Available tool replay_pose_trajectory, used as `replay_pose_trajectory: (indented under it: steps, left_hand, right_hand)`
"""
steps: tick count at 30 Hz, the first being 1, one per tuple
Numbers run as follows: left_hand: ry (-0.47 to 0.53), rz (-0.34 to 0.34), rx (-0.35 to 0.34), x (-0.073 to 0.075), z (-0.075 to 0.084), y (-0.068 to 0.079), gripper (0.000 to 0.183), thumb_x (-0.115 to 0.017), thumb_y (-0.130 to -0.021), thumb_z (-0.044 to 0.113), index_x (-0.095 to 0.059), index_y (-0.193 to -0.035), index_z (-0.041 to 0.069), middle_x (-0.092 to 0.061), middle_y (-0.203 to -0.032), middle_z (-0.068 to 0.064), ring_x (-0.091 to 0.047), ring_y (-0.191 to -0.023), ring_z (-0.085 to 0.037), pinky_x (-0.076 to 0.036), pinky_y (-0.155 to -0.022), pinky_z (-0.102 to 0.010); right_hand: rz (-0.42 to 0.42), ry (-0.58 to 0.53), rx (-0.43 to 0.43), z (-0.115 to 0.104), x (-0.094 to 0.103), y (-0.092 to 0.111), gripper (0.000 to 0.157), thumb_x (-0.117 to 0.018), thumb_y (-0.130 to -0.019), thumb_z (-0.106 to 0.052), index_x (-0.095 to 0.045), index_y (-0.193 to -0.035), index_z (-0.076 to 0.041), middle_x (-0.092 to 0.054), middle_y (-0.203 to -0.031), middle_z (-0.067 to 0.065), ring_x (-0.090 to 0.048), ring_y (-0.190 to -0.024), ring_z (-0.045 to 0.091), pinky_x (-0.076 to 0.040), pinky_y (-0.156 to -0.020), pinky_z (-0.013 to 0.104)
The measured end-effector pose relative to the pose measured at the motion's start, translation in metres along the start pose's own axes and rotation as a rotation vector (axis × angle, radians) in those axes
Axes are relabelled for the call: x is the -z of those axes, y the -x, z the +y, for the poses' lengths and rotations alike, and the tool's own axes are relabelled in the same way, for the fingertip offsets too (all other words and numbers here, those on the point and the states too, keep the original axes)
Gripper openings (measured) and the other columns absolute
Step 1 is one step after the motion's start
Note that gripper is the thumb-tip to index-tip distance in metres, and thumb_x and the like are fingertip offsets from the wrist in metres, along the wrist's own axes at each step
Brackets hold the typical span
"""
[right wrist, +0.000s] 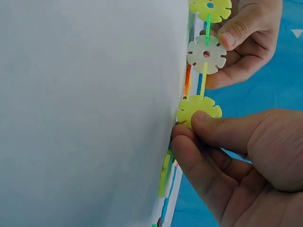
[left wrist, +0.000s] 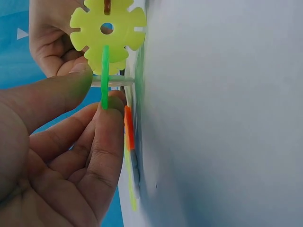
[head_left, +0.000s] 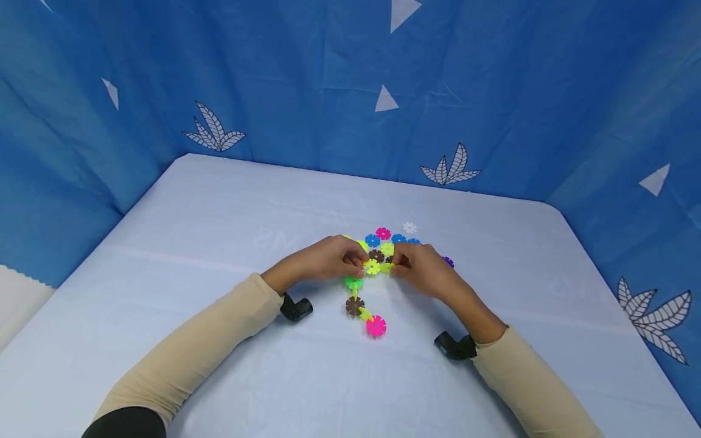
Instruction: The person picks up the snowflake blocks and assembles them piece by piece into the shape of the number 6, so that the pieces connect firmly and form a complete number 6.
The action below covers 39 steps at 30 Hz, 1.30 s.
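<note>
Two hands at work, both narrowed to a pinch. A slotted disc chain (head_left: pixel 355 306) is seen on the table (head_left: pixel 263 377), its near end marked by a pink disc (head_left: pixel 376 326); its upper part is partly hidden by the left hand (head_left: pixel 339 258). Step, as judged: discs are being slotted together, or a joint pushed tighter; which of the two cannot be told.

Left hand: green disc (left wrist: pixel 105 78), seen edge-on, pinched between thumb and forefinger; white disc (right wrist: pixel 196 56) crossed with it, touched by the thumb. Right hand (head_left: pixel 424 267): yellow disc (right wrist: pixel 187 108) gripped at its rim by thumb and fingertips, other fingers curled under. White and yellow discs bridged by a yellow piece (right wrist: pixel 204 81), edge-on.

Next move, as judged: slots to be lined up and pressed home, left side steadied, right side pushed; joints could be popped loose if twisted. More discs (head_left: pixel 383 233) spread just beyond the hands; whether those are joined cannot be told.
</note>
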<state>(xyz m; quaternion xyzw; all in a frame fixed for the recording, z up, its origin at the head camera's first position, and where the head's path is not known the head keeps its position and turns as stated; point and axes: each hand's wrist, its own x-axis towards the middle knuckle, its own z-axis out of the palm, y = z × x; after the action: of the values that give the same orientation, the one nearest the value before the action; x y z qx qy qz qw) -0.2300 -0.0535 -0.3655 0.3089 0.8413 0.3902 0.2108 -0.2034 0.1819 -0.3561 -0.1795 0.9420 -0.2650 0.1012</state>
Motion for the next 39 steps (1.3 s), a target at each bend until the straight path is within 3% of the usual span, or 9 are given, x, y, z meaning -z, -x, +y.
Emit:
replay_pose_trajectory:
  steps: [11,27,39]
  left_hand:
    - [0.003,-0.003,-0.023,0.000,-0.001,-0.001,0.028,-0.074,-0.094,0.009,-0.070,-0.120,0.000,-0.068,-0.097,0.000,-0.064,-0.091,-0.012,-0.051,-0.087,-0.026]
    - [-0.040,-0.008,0.031,0.001,0.009,-0.004,0.031,-0.075,-0.092,0.008,-0.070,-0.122,0.000,-0.069,-0.096,0.000,-0.064,-0.090,-0.012,-0.051,-0.086,-0.026]
    - [0.017,-0.024,0.055,0.002,0.008,-0.003,0.033,-0.076,-0.092,0.010,-0.066,-0.122,0.002,-0.067,-0.096,-0.001,-0.063,-0.091,-0.014,-0.051,-0.087,-0.027]
  right_hand:
    - [-0.017,0.000,0.029,-0.005,0.001,-0.001,0.013,-0.076,-0.090,-0.004,-0.065,-0.085,-0.009,-0.060,-0.075,0.001,-0.055,-0.072,0.020,-0.047,-0.062,0.031]
    - [-0.023,-0.012,0.055,-0.004,0.002,-0.006,0.016,-0.078,-0.087,-0.001,-0.068,-0.081,-0.012,-0.063,-0.075,-0.001,-0.056,-0.073,0.020,-0.047,-0.064,0.032]
    - [-0.003,-0.004,0.078,-0.001,0.000,-0.003,0.017,-0.079,-0.087,-0.002,-0.066,-0.084,-0.013,-0.062,-0.077,-0.002,-0.055,-0.074,0.019,-0.048,-0.066,0.031]
